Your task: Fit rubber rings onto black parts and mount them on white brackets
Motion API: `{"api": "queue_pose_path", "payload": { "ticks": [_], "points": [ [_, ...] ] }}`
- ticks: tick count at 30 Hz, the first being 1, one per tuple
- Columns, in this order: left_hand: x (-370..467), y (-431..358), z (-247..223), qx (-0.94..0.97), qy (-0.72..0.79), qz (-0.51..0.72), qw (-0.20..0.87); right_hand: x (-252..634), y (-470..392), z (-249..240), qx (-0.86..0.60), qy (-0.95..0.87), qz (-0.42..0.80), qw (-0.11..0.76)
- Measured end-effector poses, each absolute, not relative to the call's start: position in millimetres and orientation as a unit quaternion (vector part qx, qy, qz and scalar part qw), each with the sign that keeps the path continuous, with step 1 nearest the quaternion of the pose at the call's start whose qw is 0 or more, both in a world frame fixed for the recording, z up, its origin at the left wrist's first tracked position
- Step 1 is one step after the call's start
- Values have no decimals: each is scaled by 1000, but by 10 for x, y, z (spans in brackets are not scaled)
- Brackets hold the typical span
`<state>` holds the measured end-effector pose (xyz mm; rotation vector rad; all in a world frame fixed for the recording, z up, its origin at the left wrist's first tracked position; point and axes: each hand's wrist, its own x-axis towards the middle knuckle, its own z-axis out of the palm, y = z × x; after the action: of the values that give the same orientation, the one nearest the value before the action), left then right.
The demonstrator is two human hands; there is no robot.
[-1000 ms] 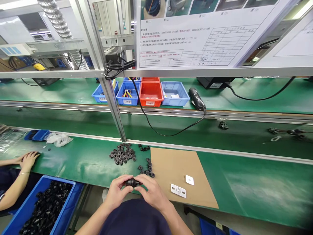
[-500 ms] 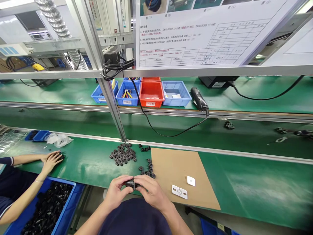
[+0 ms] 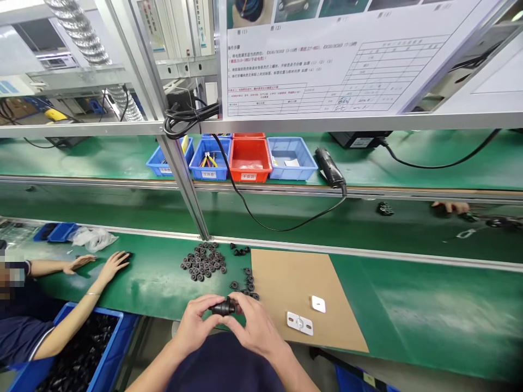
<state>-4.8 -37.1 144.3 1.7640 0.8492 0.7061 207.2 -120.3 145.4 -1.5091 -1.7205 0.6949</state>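
Observation:
Between my two hands, at the near edge of the green bench, is a small black cylindrical part (image 3: pixel 223 308). My left hand (image 3: pixel 196 321) pinches its left end with thumb and fingers. My right hand (image 3: pixel 254 322) grips its right end, and the fingers hide that side. Just beyond my hands several small black round parts (image 3: pixel 250 280) lie by the left edge of a brown board (image 3: pixel 294 272). A larger cluster of similar black parts (image 3: pixel 202 261) sits farther left. On the board rest a white slotted plate (image 3: pixel 299 323) and a white square piece (image 3: pixel 318 304).
A co-worker's hand (image 3: pixel 114 267) is on the bench at left, above a blue crate (image 3: pixel 118 332) of black parts. A metal post (image 3: pixel 183 185) rises ahead. Blue and red bins (image 3: pixel 249 175) and a corded black tool (image 3: pixel 330 167) sit on the shelf, its cable hanging down.
My hands have shifted slightly, showing more of the black part between them. The co-worker's hands have moved apart, one reaching right. Another hand has appeared at the far right beyond the bench.

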Motion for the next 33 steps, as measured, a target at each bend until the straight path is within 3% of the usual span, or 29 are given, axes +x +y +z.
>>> {"api": "queue_pose_path", "payload": {
  "ticks": [4, 13, 17, 20, 23, 27, 33],
  "points": [
    [-37, -314, 1435, 701, 367, 286, 541, 2111, -1197, 1445, -535, -710, 228, 397],
    [-15, -270, 1500, 736, 338, 254, 528, 2068, -1146, 1532, -598, -669, 320, 306],
    [-15, -286, 1470, 672, 365, 268, 586, 2118, -1163, 1543, -589, -623, 364, 364],
    [-23, -312, 1457, 628, 366, 269, 633, 2185, -1170, 1503, -542, -661, 310, 416],
    [-41, -341, 1469, 668, 362, 269, 592, 2208, -1162, 1443, -489, -725, 239, 422],
    [-65, -357, 1455, 741, 318, 287, 518, 2171, -1160, 1394, -512, -693, 253, 440],
    [-50, -362, 1378, 643, 364, 289, 609, 2085, -1211, 1319, -537, -627, 273, 494]
  ]
}}
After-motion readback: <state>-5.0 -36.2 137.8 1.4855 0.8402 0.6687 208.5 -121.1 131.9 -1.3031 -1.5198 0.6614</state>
